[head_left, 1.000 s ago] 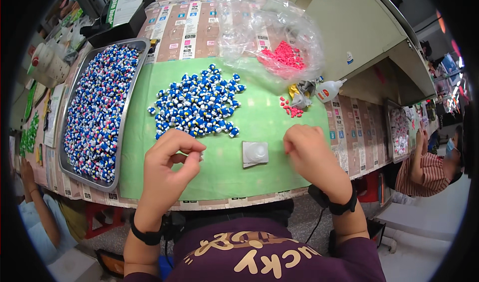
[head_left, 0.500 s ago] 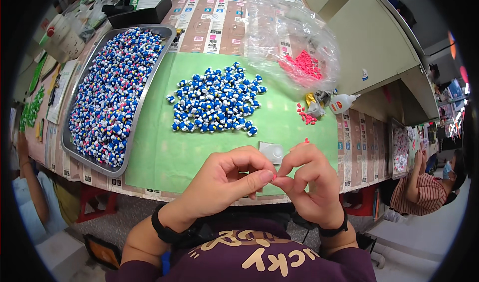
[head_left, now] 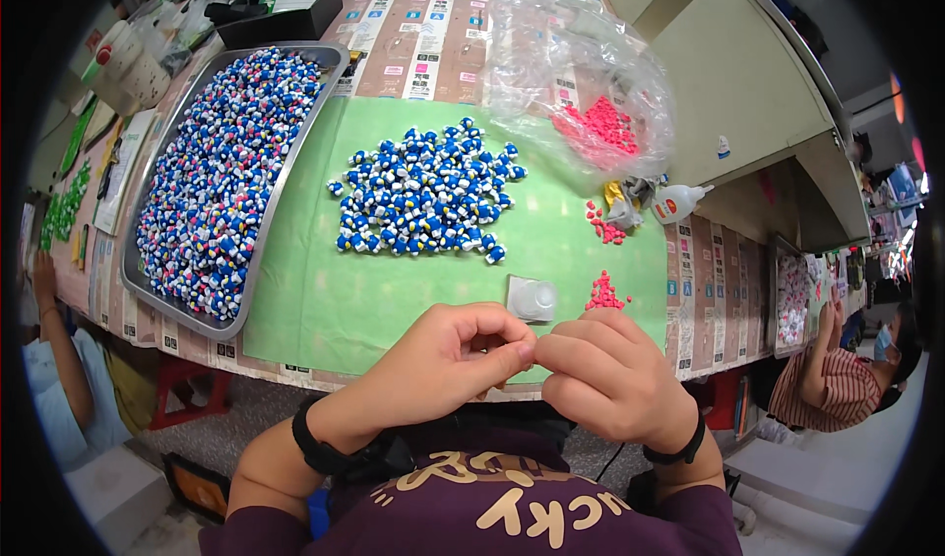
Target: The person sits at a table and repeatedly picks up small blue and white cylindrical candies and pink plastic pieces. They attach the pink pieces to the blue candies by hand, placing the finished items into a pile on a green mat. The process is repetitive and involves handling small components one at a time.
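My left hand (head_left: 448,359) and my right hand (head_left: 615,379) meet fingertip to fingertip above the near edge of a green sheet (head_left: 305,300). Both are closed in a pinch; whatever lies between the fingertips is hidden now. Just beyond them sits a small whitish, translucent piece with a round dish-like centre (head_left: 533,300). Close to my right hand is a little heap of small pink pieces (head_left: 604,292). A pile of small blue-and-white figures (head_left: 423,197), some with yellow marks, covers the middle of the sheet.
To the left stands a metal tray (head_left: 286,192) full of similar figures. A clear plastic bag (head_left: 536,74) with pink pieces lies far right, near a white squeeze bottle (head_left: 679,202) and a crumpled tube (head_left: 622,202). A cabinet (head_left: 728,84) borders the right. Other people sit at both sides.
My right hand has turned, its fingers curling over, so the small pink piece seen at the fingertips is hidden. Its shift uncovers the near pink heap. My left hand still pinches.
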`<control>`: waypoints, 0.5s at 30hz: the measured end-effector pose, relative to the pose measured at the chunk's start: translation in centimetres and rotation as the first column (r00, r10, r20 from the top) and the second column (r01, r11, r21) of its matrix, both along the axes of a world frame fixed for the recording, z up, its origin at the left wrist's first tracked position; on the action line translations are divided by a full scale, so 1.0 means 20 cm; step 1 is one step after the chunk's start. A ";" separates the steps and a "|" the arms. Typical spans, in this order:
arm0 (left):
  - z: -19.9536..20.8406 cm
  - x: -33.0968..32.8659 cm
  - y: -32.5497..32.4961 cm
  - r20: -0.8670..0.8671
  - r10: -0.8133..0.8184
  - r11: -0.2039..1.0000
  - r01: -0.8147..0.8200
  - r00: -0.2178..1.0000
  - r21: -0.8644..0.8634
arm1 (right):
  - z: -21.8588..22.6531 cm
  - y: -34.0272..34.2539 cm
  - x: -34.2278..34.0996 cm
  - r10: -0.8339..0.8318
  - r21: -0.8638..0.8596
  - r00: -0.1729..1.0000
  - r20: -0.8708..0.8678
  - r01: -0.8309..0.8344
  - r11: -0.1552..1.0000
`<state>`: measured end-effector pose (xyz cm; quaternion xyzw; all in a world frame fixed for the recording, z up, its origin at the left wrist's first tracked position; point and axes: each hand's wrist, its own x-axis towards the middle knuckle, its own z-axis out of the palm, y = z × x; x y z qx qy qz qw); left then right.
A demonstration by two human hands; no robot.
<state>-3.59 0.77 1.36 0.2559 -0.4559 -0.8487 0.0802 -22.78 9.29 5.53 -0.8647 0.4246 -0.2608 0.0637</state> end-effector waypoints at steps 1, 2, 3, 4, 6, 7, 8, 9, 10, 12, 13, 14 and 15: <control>-0.01 0.00 0.00 -0.044 0.033 0.999 -0.034 0.998 -0.018 | 0.00 0.00 0.00 -0.010 0.020 0.999 0.033 0.009 1.000; -0.03 0.01 0.01 -0.089 0.065 0.997 -0.068 0.994 -0.035 | 0.00 -0.01 -0.01 -0.020 0.040 0.998 0.067 0.017 0.999; -0.05 0.02 0.01 -0.133 0.096 0.993 -0.104 0.986 -0.051 | -0.01 -0.02 -0.03 -0.108 0.077 0.986 0.125 0.099 0.992; -0.04 0.03 0.00 -0.135 0.136 0.986 -0.148 0.981 -0.082 | -0.04 -0.04 -0.06 -0.203 0.121 0.963 0.175 0.184 0.975; -0.03 0.06 -0.02 -0.143 0.204 0.964 -0.224 0.968 -0.141 | -0.10 -0.07 -0.10 -0.324 0.200 0.928 0.186 0.287 0.937; -0.04 0.09 -0.03 -0.137 0.215 0.963 -0.234 0.967 -0.136 | -0.12 -0.09 -0.12 -0.338 0.229 0.929 0.153 0.299 0.926; -0.04 0.10 -0.04 -0.134 0.262 0.949 -0.280 0.956 -0.146 | -0.14 -0.10 -0.12 -0.350 0.257 0.929 0.119 0.312 0.915; -0.04 0.12 -0.04 -0.131 0.307 0.933 -0.326 0.943 -0.155 | -0.14 -0.11 -0.10 -0.341 0.240 0.935 0.095 0.311 0.920; -0.04 0.13 -0.03 -0.127 0.355 0.914 -0.373 0.926 -0.163 | -0.15 -0.11 -0.10 -0.344 0.237 0.937 0.057 0.322 0.916; -0.05 0.15 -0.04 -0.122 0.364 0.909 -0.381 0.923 -0.166 | -0.17 -0.12 -0.09 -0.352 0.229 0.936 -0.020 0.347 0.910; -0.06 0.15 -0.04 -0.121 0.370 0.906 -0.387 0.921 -0.170 | -0.17 -0.13 -0.08 -0.361 0.220 0.932 -0.020 0.356 0.908; -0.06 0.15 -0.04 -0.132 0.374 0.904 -0.393 0.918 -0.170 | -0.17 -0.13 -0.07 -0.370 0.211 0.929 -0.020 0.366 0.907; -0.06 0.15 -0.04 -0.142 0.377 0.902 -0.398 0.915 -0.170 | -0.17 -0.13 -0.07 -0.380 0.202 0.925 -0.020 0.376 0.904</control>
